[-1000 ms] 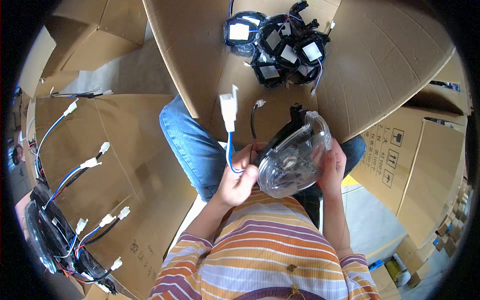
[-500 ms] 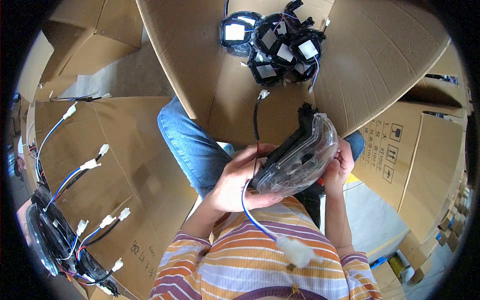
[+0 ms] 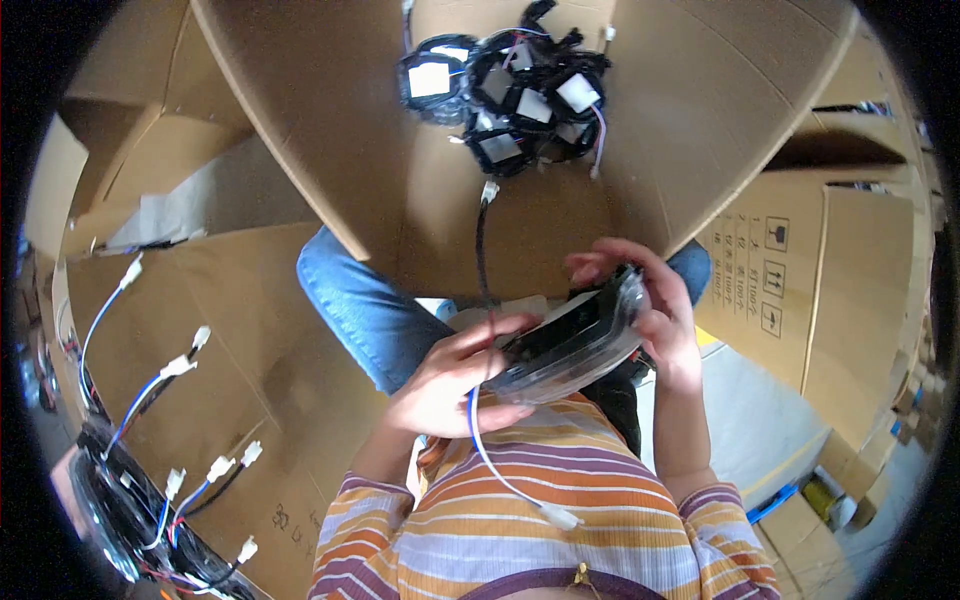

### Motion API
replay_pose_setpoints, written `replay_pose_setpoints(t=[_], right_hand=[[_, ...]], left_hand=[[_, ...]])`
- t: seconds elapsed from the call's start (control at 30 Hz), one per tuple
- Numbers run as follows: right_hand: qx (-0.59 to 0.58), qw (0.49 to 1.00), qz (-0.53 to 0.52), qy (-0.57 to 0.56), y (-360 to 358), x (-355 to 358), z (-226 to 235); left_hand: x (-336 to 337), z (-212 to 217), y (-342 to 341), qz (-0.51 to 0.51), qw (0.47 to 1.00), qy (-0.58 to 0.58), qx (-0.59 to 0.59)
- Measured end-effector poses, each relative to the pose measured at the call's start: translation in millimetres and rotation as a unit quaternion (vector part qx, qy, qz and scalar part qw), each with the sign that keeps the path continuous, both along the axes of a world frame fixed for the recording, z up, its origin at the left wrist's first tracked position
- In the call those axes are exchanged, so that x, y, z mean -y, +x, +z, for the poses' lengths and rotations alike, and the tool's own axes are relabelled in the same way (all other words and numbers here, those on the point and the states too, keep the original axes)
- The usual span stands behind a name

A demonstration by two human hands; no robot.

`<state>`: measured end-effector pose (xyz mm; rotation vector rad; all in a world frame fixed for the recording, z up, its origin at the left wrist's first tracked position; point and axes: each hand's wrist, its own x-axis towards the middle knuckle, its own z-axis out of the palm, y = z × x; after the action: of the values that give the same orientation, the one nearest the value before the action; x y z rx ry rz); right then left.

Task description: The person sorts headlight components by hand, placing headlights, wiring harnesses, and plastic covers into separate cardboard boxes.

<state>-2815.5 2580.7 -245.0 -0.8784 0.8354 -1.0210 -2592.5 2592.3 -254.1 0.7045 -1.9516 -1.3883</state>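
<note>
A headlight [image 3: 570, 360] with a clear lens and black housing is tilted in front of my torso. My left hand [image 3: 450, 385] is closed around its left end, thumb on one side and fingers on the other. Bent round its far right end is my right hand [image 3: 665, 305], with the thumb against the lens edge and blurred fingertips over the back. A black-sleeved wire [image 3: 481, 245] with a white connector [image 3: 490, 190] runs forward from the headlight. Its blue and white wire [image 3: 482, 445] hangs toward my shirt, ending in a white connector [image 3: 560, 516].
Several black lamp units [image 3: 535, 105] with white patches lie inside the open cardboard box [image 3: 700, 130] ahead. At my left, more wired headlights [image 3: 110, 510] rest beside a cardboard surface [image 3: 270, 390]. A printed carton [image 3: 755, 280] stands at the right.
The headlight has turned so that more of its black back shows. My right hand has moved from its right side up over the far end. The view has shifted slightly.
</note>
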Motion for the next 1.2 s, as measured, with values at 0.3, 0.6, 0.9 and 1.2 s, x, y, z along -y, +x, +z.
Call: replay_pose_setpoints(t=[0.3, 0.6, 0.9, 1.2], right_hand=[[0.071, 0.994, 0.032, 0.076, 0, -11, 8], [-0.160, 0.980, -0.061, -0.101, -1, 3, 7], [0.145, 0.970, -0.108, 0.160, 48, -40, -19], [-0.039, 0.998, -0.038, 0.029, 31, -36, 8]], left_hand=[[11, 10, 11, -0.049, 0.999, -0.016, 0.012], [3, 2, 7, 0.026, 0.998, 0.016, -0.048], [-32, -46, -27, 0.243, 0.840, 0.306, -0.376], [-54, -75, 13, 0.185, 0.875, 0.327, -0.305]])
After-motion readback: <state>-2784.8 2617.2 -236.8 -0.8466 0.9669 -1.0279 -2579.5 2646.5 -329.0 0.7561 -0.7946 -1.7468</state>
